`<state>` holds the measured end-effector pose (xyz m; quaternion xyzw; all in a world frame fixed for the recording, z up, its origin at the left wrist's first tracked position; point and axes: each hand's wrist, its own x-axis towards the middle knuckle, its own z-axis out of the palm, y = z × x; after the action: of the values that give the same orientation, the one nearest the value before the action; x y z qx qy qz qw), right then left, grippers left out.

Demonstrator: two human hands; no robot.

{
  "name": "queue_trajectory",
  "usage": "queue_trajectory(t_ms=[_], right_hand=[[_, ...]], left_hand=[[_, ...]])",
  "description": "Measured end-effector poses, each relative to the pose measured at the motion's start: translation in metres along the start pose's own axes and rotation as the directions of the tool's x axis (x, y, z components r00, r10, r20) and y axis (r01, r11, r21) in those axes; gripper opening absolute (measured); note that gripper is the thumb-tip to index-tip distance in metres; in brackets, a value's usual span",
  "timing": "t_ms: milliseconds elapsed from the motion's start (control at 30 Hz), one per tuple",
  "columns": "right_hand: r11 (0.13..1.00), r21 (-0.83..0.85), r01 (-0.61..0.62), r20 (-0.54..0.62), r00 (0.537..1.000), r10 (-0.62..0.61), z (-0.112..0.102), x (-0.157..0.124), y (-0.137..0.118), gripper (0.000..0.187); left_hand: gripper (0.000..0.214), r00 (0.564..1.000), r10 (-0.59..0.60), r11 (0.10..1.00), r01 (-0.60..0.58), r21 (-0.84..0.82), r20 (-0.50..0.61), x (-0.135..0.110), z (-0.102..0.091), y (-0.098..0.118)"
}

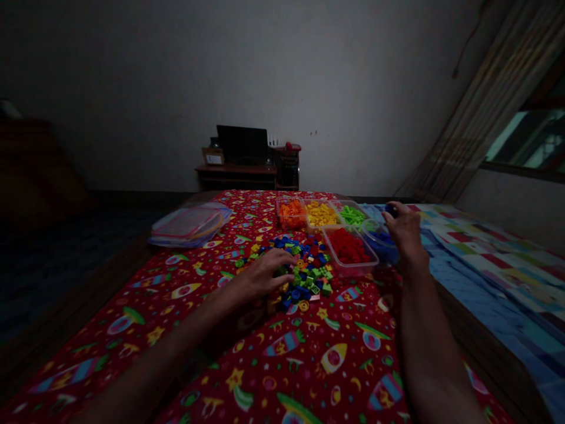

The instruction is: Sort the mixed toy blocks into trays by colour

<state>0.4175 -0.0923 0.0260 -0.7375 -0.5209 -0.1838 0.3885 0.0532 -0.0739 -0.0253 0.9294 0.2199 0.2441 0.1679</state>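
Observation:
My left hand (267,272) rests over a mixed heap of toy building bricks (311,275), thumb and fingers apart, with bricks beneath and between them. My right hand (404,227) is raised above the clear tub of blue bricks (383,244), pinching a dark blue brick (391,209) between thumb and fingers. Left of that tub stands a clear tub of red bricks (348,246). Behind these are tubs of orange bricks (292,213), yellow bricks (322,213) and green bricks (352,215).
A stack of clear plastic lids (190,225) lies at the table's left edge. The table has a red patterned cloth (282,365). A bed with a checked cover (498,253) adjoins on the right. A desk with a dark monitor (242,144) stands against the wall.

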Motion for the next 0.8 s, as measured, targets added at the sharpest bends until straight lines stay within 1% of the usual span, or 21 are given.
queue_trajectory(t_ms=[67,100,133,200,267,333,400,433,467,500,533,567,600,667,733,767,800], right_hand=[[0.997,-0.052,-0.064,0.028,0.997,0.065,0.001,-0.003,0.019,0.042],[0.994,-0.072,-0.077,0.046,0.996,0.080,0.003,-0.006,0.024,0.044],[0.993,-0.086,-0.076,0.063,0.995,0.082,0.004,-0.008,0.026,0.046],[0.994,-0.098,-0.053,0.085,0.995,0.061,0.007,-0.010,0.023,0.046],[0.995,-0.095,-0.010,0.108,0.994,0.020,0.008,-0.009,0.008,0.042],[0.996,-0.062,0.060,0.154,0.987,-0.050,0.009,-0.007,-0.015,0.037],[0.985,0.019,0.172,0.222,0.960,-0.172,0.011,-0.010,-0.043,0.033],[0.972,0.068,0.226,0.275,0.932,-0.236,0.013,-0.013,-0.058,0.032],[0.945,0.123,0.302,0.350,0.878,-0.326,0.017,-0.019,-0.072,0.033],[0.919,0.155,0.362,0.424,0.816,-0.393,0.021,-0.026,-0.086,0.032],[0.890,0.174,0.422,0.500,0.740,-0.449,0.027,-0.033,-0.097,0.031],[0.863,0.185,0.470,0.560,0.671,-0.485,0.032,-0.041,-0.107,0.030],[0.841,0.191,0.506,0.608,0.612,-0.506,0.038,-0.049,-0.115,0.030],[0.807,0.207,0.554,0.681,0.510,-0.525,0.048,-0.063,-0.126,0.028],[0.791,0.240,0.563,0.728,0.434,-0.530,0.055,-0.072,-0.130,0.028],[0.788,0.255,0.560,0.741,0.411,-0.531,0.056,-0.075,-0.131,0.027],[0.789,0.258,0.558,0.746,0.405,-0.529,0.056,-0.076,-0.132,0.027]], left_hand=[[0.033,0.992,0.109,0.992,-0.113,0.061,0.064,-0.001,0.009,0.007],[0.035,0.987,0.134,0.985,-0.143,0.100,0.094,-0.002,0.014,0.009],[0.036,0.984,0.136,0.978,-0.151,0.142,0.111,-0.003,0.018,0.009],[0.034,0.989,0.106,0.970,-0.127,0.209,0.107,-0.005,0.024,0.006],[0.032,0.994,0.076,0.968,-0.093,0.235,0.081,-0.006,0.027,-0.001],[0.030,0.996,0.064,0.970,-0.076,0.231,0.062,-0.006,0.027,-0.009],[0.030,0.998,0.060,0.973,-0.066,0.220,0.037,-0.006,0.024,-0.018],[0.030,0.998,0.056,0.974,-0.059,0.218,0.020,-0.005,0.022,-0.021],[0.031,0.999,0.053,0.974,-0.052,0.219,0.001,-0.005,0.020,-0.024],[0.031,0.999,0.049,0.974,-0.045,0.220,-0.013,-0.004,0.018,-0.026],[0.030,0.999,0.044,0.974,-0.037,0.222,-0.026,-0.004,0.016,-0.027],[0.029,0.999,0.034,0.974,-0.025,0.223,-0.037,-0.003,0.015,-0.027],[0.029,0.999,0.019,0.974,-0.008,0.225,-0.050,-0.003,0.014,-0.026],[0.028,0.997,-0.015,0.973,0.032,0.230,-0.075,-0.004,0.013,-0.025],[0.026,0.995,-0.042,0.971,0.063,0.232,-0.096,-0.005,0.013,-0.025],[0.025,0.994,-0.049,0.971,0.071,0.229,-0.100,-0.005,0.014,-0.026],[0.023,0.993,-0.054,0.972,0.076,0.223,-0.104,-0.006,0.015,-0.027]])
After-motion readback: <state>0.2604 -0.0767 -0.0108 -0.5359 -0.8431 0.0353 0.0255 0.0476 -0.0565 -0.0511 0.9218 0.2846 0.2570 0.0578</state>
